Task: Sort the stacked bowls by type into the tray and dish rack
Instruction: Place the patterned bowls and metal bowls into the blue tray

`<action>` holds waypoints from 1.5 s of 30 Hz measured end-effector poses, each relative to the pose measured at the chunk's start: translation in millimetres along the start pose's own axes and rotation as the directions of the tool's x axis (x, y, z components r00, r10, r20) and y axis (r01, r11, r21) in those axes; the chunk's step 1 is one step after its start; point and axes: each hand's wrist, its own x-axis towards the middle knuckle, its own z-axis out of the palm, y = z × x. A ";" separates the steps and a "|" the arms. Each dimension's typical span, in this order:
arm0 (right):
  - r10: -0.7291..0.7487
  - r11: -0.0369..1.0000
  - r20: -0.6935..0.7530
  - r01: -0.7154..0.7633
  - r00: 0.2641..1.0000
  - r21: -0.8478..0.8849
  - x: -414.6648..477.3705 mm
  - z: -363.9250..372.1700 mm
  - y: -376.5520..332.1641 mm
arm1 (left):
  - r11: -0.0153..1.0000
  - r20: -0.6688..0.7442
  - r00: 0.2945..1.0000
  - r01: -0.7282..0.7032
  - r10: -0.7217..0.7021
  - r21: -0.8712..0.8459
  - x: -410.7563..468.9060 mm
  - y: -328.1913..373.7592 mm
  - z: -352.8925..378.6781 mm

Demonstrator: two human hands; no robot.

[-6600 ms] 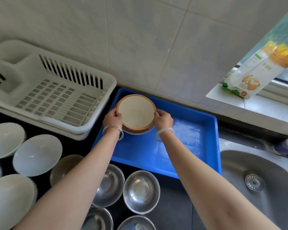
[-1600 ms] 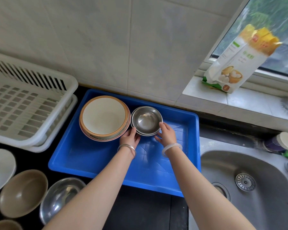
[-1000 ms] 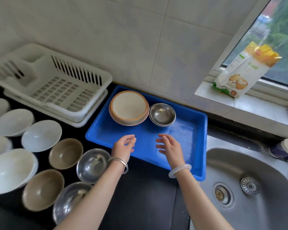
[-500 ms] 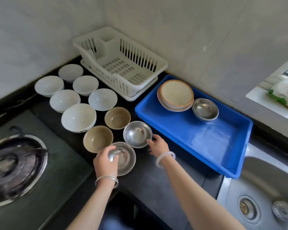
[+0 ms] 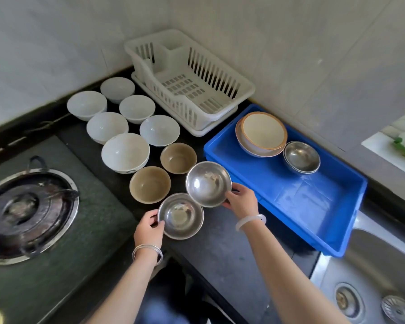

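The left hand (image 5: 149,226) has slid to the nearer steel bowl (image 5: 180,216) and grips its rim. The right hand (image 5: 240,202) has caught the second steel bowl (image 5: 208,183), which now overlaps the first. Beyond the right hand, the blue tray (image 5: 302,202) holds cream bowls (image 5: 262,134) and stacked steel bowls (image 5: 301,160). The dish rack (image 5: 187,83) stands beyond both hands.

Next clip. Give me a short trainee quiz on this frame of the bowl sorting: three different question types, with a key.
1. True or false: the white plastic dish rack already holds a bowl.
2. The left hand grips the nearer round steel bowl. The right hand grips: A, a cup; B, the farther round steel bowl; C, nothing.
3. How many small brown ceramic bowls stand on the black countertop?
Key: 1 false; 2 B; 3 two.
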 end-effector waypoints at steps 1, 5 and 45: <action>-0.011 1.000 0.032 0.011 0.999 -0.004 -6.0 -1.1 -1.7 | 0.999 0.038 0.999 0.020 -0.019 -0.041 0.6 0.2 1.6; -0.024 0.993 0.086 0.034 0.996 -0.114 -24.8 -1.6 2.5 | 0.964 0.170 0.980 0.139 -0.101 -0.227 -0.3 3.4 11.5; 0.246 0.861 -0.232 -0.103 0.941 0.498 2.7 -105.4 -5.2 | 0.997 0.719 0.694 -0.077 0.034 0.026 17.2 168.5 161.8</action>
